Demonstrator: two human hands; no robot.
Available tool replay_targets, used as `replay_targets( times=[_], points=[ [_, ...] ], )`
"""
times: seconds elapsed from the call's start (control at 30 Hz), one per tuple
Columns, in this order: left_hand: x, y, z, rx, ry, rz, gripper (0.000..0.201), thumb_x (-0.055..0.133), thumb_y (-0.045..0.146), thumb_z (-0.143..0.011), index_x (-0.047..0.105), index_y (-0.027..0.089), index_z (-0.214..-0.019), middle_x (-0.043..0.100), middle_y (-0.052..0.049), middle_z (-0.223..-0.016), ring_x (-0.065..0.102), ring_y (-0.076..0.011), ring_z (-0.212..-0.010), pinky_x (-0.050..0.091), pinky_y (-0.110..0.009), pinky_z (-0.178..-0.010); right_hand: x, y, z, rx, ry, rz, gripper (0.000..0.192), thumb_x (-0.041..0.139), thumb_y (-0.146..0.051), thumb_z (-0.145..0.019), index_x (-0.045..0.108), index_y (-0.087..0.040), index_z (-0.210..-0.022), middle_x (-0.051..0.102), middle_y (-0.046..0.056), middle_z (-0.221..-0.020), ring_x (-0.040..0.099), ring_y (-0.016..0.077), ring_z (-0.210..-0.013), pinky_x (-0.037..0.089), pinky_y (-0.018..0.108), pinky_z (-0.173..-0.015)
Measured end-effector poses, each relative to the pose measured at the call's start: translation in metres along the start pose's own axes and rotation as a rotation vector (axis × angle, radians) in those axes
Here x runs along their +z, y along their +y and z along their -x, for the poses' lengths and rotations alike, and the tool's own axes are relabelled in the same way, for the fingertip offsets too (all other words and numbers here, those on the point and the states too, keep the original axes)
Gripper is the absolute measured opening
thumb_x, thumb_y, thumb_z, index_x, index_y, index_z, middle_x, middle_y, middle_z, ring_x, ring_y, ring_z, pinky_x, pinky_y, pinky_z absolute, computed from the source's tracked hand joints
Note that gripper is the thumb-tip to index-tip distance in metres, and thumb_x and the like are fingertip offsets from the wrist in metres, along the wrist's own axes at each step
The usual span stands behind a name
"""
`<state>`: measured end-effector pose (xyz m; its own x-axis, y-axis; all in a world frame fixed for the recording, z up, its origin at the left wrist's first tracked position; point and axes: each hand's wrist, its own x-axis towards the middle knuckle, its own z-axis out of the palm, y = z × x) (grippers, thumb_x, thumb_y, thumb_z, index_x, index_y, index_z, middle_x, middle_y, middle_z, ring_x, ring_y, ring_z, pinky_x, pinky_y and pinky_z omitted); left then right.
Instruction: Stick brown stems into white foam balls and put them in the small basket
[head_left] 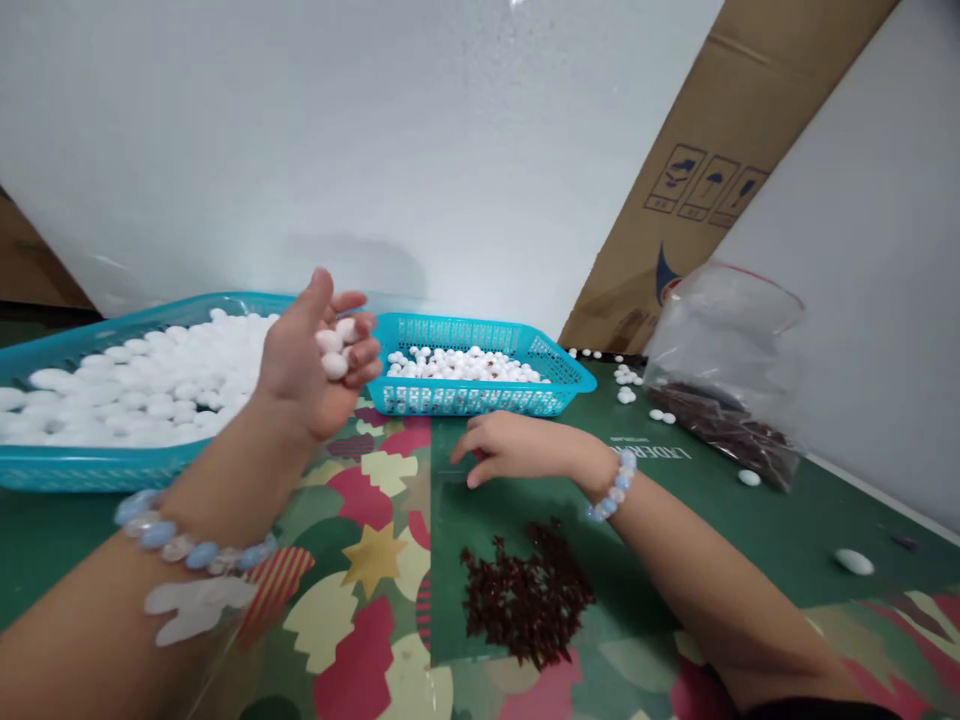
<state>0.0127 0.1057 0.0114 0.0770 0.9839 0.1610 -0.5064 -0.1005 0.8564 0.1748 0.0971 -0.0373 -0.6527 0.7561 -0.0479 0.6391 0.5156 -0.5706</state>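
Note:
My left hand [319,360] is raised with the palm turned to the right and its fingers curled around several small white egg-shaped pieces [335,352]. Beside it on the left, a large blue basket [97,468] holds many white pieces [161,385] of the same look. My right hand [510,446] is palm down over the green surface, thumb and index finger apart, with nothing visible between them. A loose pile of small dark red pieces [525,595] lies nearer to me. Behind my right hand stands a smaller blue basket [472,400] with white pieces [465,364] inside.
At the right, a clear plastic bag [724,340] holds dark reddish-brown pieces. Several loose white pieces [853,562] are scattered on the table [375,640], which has a patterned covering. A cardboard sheet [712,150] and white panels [360,130] rise behind the baskets.

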Motion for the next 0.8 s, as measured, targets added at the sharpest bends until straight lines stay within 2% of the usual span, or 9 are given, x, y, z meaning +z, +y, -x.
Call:
replay_targets(
  times=[0.07,0.13,0.27,0.43,0.53,0.6,0.7,0.8],
  points=[
    [0.0,-0.006,0.002,-0.082,-0.075,0.062,0.027,0.022,0.026,-0.069,0.041,0.014,-0.055,0.034,0.002,-0.04,0.027,-0.0041,-0.027,0.014,-0.016,-0.028,0.007,0.003,-0.005,-0.031,-0.037,0.077,0.019,0.062,-0.015,-0.052,0.058,-0.011,-0.07,0.045,-0.001,-0.057,0.036,0.0071,-0.05,0.03,0.022,-0.048],
    [0.001,-0.009,0.005,-0.123,-0.167,0.123,0.02,0.025,0.018,-0.061,0.042,0.014,-0.053,0.035,0.001,-0.04,0.029,-0.0045,-0.027,0.016,-0.015,-0.028,0.012,0.007,-0.009,-0.052,-0.064,0.127,0.017,0.061,-0.017,-0.054,0.057,-0.01,-0.069,0.043,-0.002,-0.054,0.034,0.0065,-0.048,0.028,0.02,-0.045],
    [0.004,-0.01,0.009,-0.067,-0.235,0.154,0.013,0.032,0.006,-0.047,0.043,0.013,-0.047,0.043,0.001,-0.038,0.03,-0.0027,-0.027,0.02,-0.013,-0.028,0.016,0.01,-0.011,-0.083,-0.07,0.168,0.001,0.056,-0.009,-0.059,0.056,-0.009,-0.059,0.044,-0.002,-0.05,0.035,0.0056,-0.045,0.028,0.019,-0.044],
    [0.002,-0.014,0.006,-0.012,-0.26,0.14,0.015,0.039,0.002,-0.046,0.05,0.011,-0.044,0.056,-0.002,-0.051,0.034,-0.0005,-0.029,0.021,-0.011,-0.027,0.009,0.0,-0.006,-0.109,-0.007,0.113,0.007,0.051,-0.006,-0.063,0.056,-0.011,-0.061,0.053,0.0,-0.056,0.044,0.0064,-0.05,0.034,0.017,-0.048],
    [0.001,-0.017,0.004,0.022,-0.254,0.153,0.014,0.045,0.003,-0.045,0.055,0.012,-0.048,0.055,0.0,-0.051,0.036,-0.0002,-0.032,0.024,-0.01,-0.028,-0.002,-0.011,0.001,-0.101,0.091,0.057,0.008,0.047,-0.01,-0.067,0.054,-0.011,-0.067,0.056,0.001,-0.063,0.047,0.0064,-0.055,0.037,0.016,-0.051],
    [0.001,-0.017,0.005,0.025,-0.264,0.15,0.013,0.049,0.005,-0.044,0.058,0.011,-0.052,0.054,0.0,-0.049,0.037,-0.0001,-0.032,0.025,-0.009,-0.027,-0.009,-0.02,0.008,-0.13,0.2,-0.027,0.007,0.045,-0.012,-0.068,0.052,-0.012,-0.068,0.055,0.001,-0.064,0.048,0.0061,-0.057,0.038,0.015,-0.051],
    [0.004,-0.017,0.008,-0.006,-0.315,0.128,0.017,0.055,0.007,-0.044,0.06,0.012,-0.06,0.052,0.002,-0.045,0.035,0.0004,-0.03,0.026,-0.009,-0.027,-0.016,-0.031,0.018,-0.267,0.424,-0.192,0.008,0.044,-0.009,-0.068,0.049,-0.014,-0.063,0.052,-0.001,-0.061,0.047,0.0054,-0.056,0.038,0.015,-0.051],
    [0.008,-0.017,0.013,-0.045,-0.404,0.114,0.02,0.063,0.012,-0.043,0.06,0.015,-0.063,0.048,0.005,-0.038,0.03,0.0012,-0.027,0.026,-0.009,-0.028,-0.016,-0.038,0.024,-0.391,0.619,-0.254,0.01,0.044,-0.008,-0.067,0.047,-0.015,-0.061,0.05,-0.002,-0.061,0.046,0.0055,-0.058,0.038,0.016,-0.053]
  ],
)
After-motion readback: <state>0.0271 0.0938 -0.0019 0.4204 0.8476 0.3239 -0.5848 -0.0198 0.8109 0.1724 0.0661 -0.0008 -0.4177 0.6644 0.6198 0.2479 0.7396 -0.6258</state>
